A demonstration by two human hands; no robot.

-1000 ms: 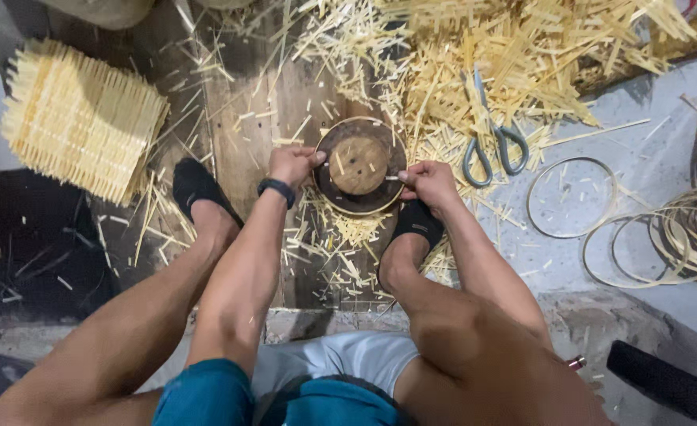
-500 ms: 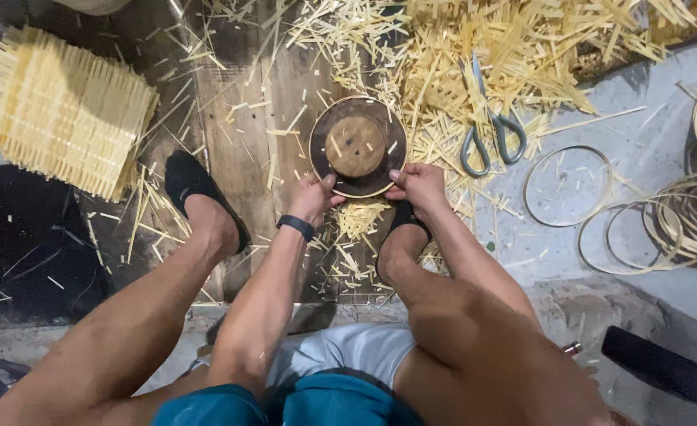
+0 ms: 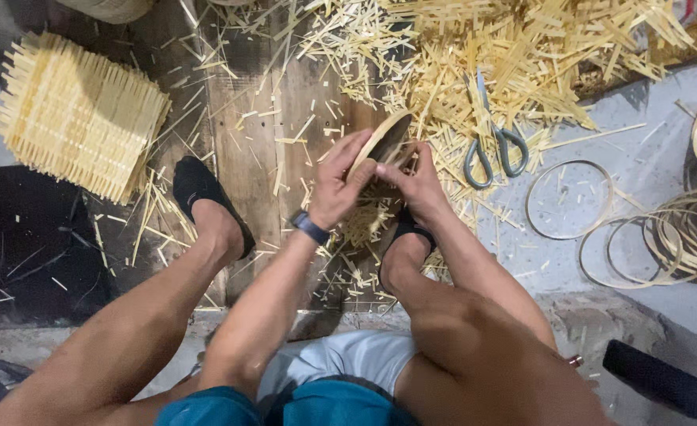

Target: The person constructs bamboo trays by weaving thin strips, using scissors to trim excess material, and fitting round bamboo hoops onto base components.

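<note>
- Now both hands, left hand (image 3: 339, 188) and right hand (image 3: 421, 183), clasp the round brown wooden disc (image 3: 384, 143), tilted on edge.
- Beyond the grip, cut pale bamboo strips (image 3: 514, 55) lie heaped, which suggests trimming is well along.
- Right of the grip, grey-handled scissors (image 3: 490, 150) lie unused.

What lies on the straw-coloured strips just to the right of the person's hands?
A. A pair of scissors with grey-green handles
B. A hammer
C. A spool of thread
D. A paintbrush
A: a pair of scissors with grey-green loop handles lies on the cut bamboo strips, right of the right hand and left hand, which hold a round disc tilted on edge.
</note>
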